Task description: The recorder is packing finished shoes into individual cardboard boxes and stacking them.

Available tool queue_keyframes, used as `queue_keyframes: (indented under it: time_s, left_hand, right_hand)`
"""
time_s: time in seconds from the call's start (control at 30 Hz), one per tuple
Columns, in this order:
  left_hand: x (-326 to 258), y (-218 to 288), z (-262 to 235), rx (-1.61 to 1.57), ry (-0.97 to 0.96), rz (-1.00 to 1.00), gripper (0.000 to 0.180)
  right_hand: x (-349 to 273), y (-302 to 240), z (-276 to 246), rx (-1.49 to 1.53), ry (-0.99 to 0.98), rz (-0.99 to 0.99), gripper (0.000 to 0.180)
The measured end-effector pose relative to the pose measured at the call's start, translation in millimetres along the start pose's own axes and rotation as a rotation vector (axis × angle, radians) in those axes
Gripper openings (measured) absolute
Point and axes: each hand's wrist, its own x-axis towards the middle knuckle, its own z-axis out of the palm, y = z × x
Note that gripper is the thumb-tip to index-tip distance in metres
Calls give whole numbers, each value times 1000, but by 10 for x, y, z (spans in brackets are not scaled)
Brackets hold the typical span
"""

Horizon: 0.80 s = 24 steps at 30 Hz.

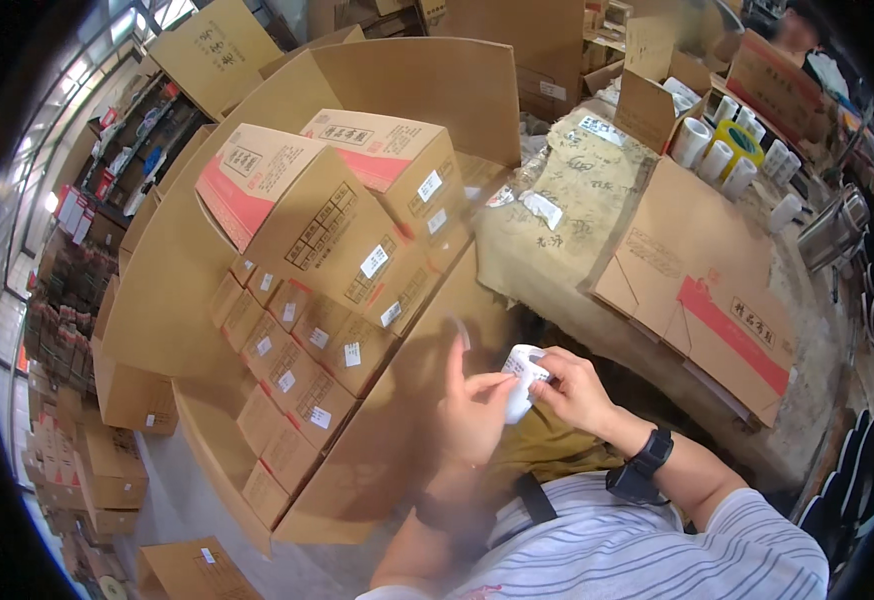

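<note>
A small white roll of labels (520, 384) is held up in front of my body. Around its right side the fingers of my right hand (575, 392) are closed, with the thumb on its face. My left hand (474, 408) pinches at the roll's left edge with its thumb, while its index finger points upward. A small pale strip (464, 333), blurred, shows at that fingertip. Left of my hands stands a large open carton (357, 480), packed with smaller brown boxes (329, 340) that bear white labels. Two boxes with red panels (262, 180) rest on top.
On the right, a paper-covered worktable (547, 250) carries a flattened carton (697, 270), several white rolls (692, 143), yellow tape (739, 140) and a metal container (835, 228). Other cartons (117, 440) stand at the left. Another person (792, 35) is partly visible at the far right.
</note>
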Motion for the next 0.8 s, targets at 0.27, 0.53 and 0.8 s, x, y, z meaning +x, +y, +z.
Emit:
queue_keyframes:
  time_s: [0.27, 0.53, 0.8]
  left_hand:
    - [114, 43, 40, -218, 0, -69, 97]
    - [-92, -425, -37, 189, 196, 454, 80]
    - [148, -891, -1891, -23, 626, 161, 70]
  right_hand:
    - [33, -53, 109, 8, 56, -102, 27]
    - [55, -68, 230, 47, 124, -118, 21]
    - [14, 319, 52, 165, 159, 104, 21]
